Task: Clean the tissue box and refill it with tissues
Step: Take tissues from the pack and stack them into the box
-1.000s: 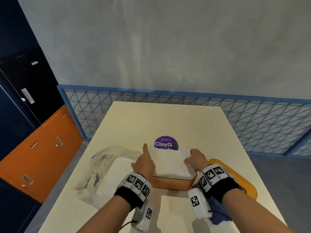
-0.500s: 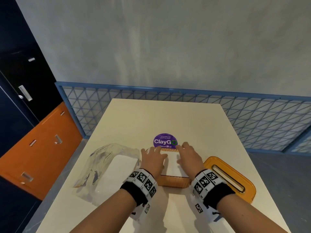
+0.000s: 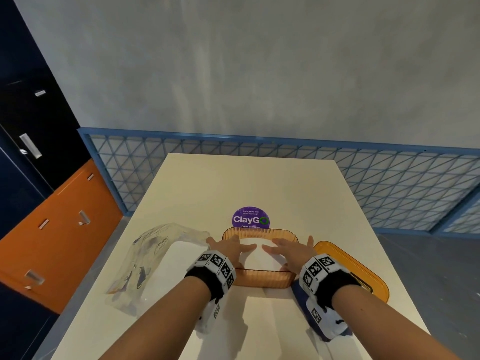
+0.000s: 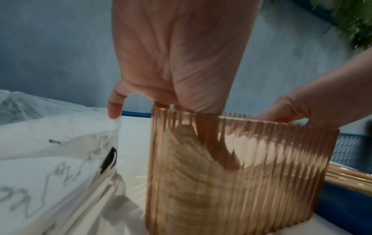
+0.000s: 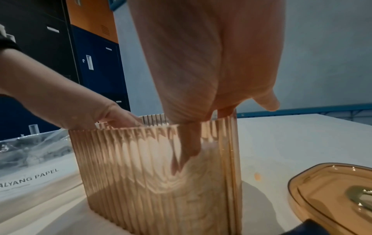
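Observation:
An amber ribbed tissue box (image 3: 262, 279) stands open-topped on the cream table (image 3: 249, 185), with a white stack of tissues (image 3: 259, 259) inside. My left hand (image 3: 231, 249) lies flat on the stack's left half, fingers straight. My right hand (image 3: 288, 252) presses flat on the right half. Through the ribbed wall (image 4: 241, 174) the left fingers (image 4: 227, 159) reach down onto the tissues (image 4: 181, 159). The right fingers (image 5: 189, 147) press into the stack (image 5: 161, 182) behind the box wall (image 5: 141, 174).
The amber lid (image 3: 361, 271) lies right of the box, also in the right wrist view (image 5: 334, 195). A clear plastic tissue pack (image 3: 155, 258) with white tissues sits to the left (image 4: 50, 159). A blue cloth (image 3: 298, 292) lies under my right wrist. A purple sticker (image 3: 250, 217) is behind the box.
Both hands moved from the stack's edges onto its top and flattened. The tissues have sunk below the box rim, which now shows all round.

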